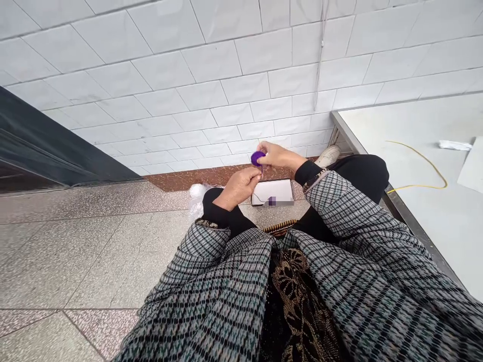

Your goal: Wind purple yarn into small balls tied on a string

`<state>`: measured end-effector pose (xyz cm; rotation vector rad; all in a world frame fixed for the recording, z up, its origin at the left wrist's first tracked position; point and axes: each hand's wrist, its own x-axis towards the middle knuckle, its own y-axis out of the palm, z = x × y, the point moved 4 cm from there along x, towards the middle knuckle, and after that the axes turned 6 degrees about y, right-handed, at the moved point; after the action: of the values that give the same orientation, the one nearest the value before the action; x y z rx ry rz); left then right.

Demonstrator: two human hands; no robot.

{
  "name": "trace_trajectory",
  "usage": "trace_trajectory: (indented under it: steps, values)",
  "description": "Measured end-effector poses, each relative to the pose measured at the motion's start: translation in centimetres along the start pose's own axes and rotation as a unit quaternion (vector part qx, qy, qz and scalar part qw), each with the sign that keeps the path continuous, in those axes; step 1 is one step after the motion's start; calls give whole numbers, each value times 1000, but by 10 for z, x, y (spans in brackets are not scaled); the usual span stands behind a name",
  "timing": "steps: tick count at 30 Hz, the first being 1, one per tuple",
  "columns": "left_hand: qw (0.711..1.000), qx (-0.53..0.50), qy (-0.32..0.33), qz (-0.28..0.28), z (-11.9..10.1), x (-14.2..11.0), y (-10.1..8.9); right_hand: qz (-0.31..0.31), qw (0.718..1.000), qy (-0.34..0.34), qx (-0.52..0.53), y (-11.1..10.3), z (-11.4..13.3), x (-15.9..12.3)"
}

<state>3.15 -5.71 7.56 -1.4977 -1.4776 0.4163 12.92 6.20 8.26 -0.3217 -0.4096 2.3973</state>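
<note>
A small round purple yarn piece point(257, 158) is gripped in my right hand point(273, 155), its fingers closed around the edge. From its lower side a purple strand point(261, 170) runs down to my left hand point(241, 185), whose thumb and finger are pinched together on it. I cannot tell whether the left fingers also hold a hook or needle. Below both hands a shallow white box point(274, 190) with a dark rim sits on the floor. Something purple point(271, 201) lies at its near side, partly blurred out, and a thin dark strand crosses the white surface.
A white-topped table point(377, 130) with a metal edge stands on the right, bearing a yellow cord point(426, 153) and white paper point(471, 166). Ahead is a white tiled wall point(211, 90). A white ball point(196, 191) and clear plastic point(195, 207) are by my left knee.
</note>
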Motion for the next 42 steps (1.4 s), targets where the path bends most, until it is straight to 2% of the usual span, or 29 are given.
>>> trace_trajectory:
  steps: [2, 3, 5, 6, 7, 9, 12, 14, 16, 17, 19, 21, 23, 26, 30, 33, 36, 37, 39, 41, 42]
  values:
    - [998, 9, -21, -65, 7, 1, -14, 107, 992, 18, -62, 7, -4, -5]
    - [995, 1, -37, -92, 12, 1, -20, 172, 983, 17, -57, 11, -3, -10]
    - [988, -29, -81, -130, 25, 0, -23, 259, 966, -3, 17, 15, 4, -19]
    - [983, -48, -108, -141, 32, -2, -21, 267, 961, -15, 70, 14, 8, -22]
    - [978, -65, -133, -145, 37, -3, -17, 255, 959, -21, 121, 11, 13, -24]
    - [976, -90, -156, -126, 40, -6, -3, 190, 960, -19, 207, 4, 18, -21]
    - [991, -102, -86, -31, 24, -7, 20, 70, 966, -11, 249, -4, 17, -13]
    - [996, -78, -34, 10, 11, -7, 25, 6, 985, 0, 173, -7, 11, -6]
    - [999, -46, -12, -4, 5, -6, 18, -4, 999, 18, 37, -6, 4, -2]
    - [999, -31, -15, -30, 6, -5, 12, 24, 999, 22, -24, -3, 1, -2]
    - [994, -16, -37, -97, 12, -5, -4, 131, 988, 19, -85, 6, -2, -6]
    - [987, -22, -76, -143, 22, -7, -13, 243, 968, 7, -59, 13, 0, -15]
    - [980, -50, -120, -150, 31, -9, -12, 284, 959, -4, 17, 14, 7, -22]
    - [975, -98, -153, -125, 33, -10, 5, 231, 961, -15, 148, 6, 16, -23]
    - [990, -99, -89, -57, 17, -8, 27, 139, 962, 11, 233, 0, 17, -16]
    - [998, -50, -40, -17, 4, -8, 30, 76, 975, 10, 206, -2, 14, -9]
    - [1000, 9, -22, -20, -1, -8, 19, 21, 998, 10, 63, -4, 7, -4]
    - [999, 23, -25, -36, 0, -8, 13, 37, 999, 15, 2, -2, 4, -3]
    - [995, 33, -41, -79, 4, -9, -1, 143, 986, 17, -80, 7, 0, -6]
    - [991, 9, -67, -116, 11, -11, -11, 265, 961, 3, -72, 15, -1, -13]
    - [988, -13, -83, -127, 15, -12, -14, 297, 954, -6, -41, 17, 1, -17]
